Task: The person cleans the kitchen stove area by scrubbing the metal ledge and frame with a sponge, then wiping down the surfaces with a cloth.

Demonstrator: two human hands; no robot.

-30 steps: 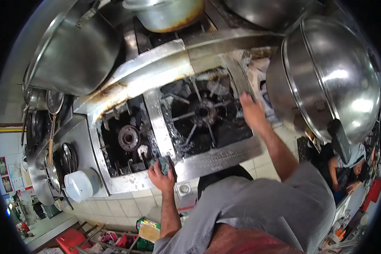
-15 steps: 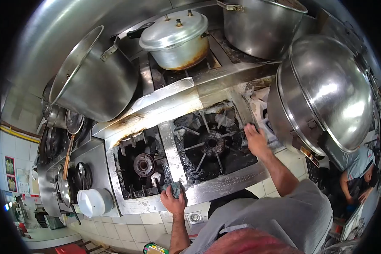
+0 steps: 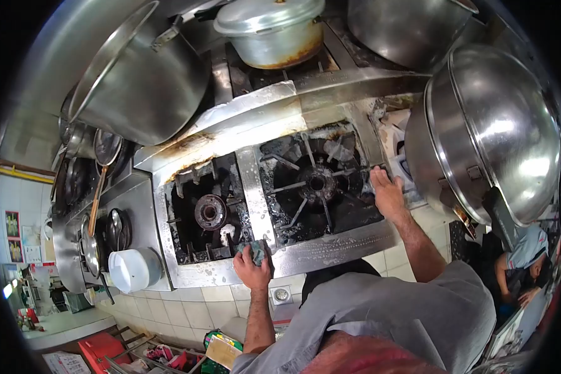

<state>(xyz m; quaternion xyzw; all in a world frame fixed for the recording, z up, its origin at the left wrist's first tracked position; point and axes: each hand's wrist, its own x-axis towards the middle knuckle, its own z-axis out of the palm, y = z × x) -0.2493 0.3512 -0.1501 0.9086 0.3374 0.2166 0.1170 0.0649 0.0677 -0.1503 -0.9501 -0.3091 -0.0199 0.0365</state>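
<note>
My left hand point(image 3: 252, 269) is closed around a grey-green scouring pad point(image 3: 257, 250), pressed on the front steel rim of the stove point(image 3: 318, 255) between two burner bays. My right hand point(image 3: 388, 193) lies with outstretched fingers on the steel strip right of the larger burner point(image 3: 318, 182). Its fingertips sit beside a small dark patch that I cannot make out. Left of that burner, a rusty round burner point(image 3: 210, 212) sits in its own blackened bay. White suds or wet spots dot the steel around both bays.
A large tilted pot point(image 3: 149, 87), a pressure cooker point(image 3: 274, 37) and another big pot point(image 3: 411, 31) stand behind. At right rises a large domed steel vessel point(image 3: 505, 131). A white tub point(image 3: 134, 270) sits at left. Another person point(image 3: 520, 262) is at far right.
The camera view has tilted, so the stove and pots appear higher. Both hands stay at about the same places on the stove, the right one shifted only slightly.
</note>
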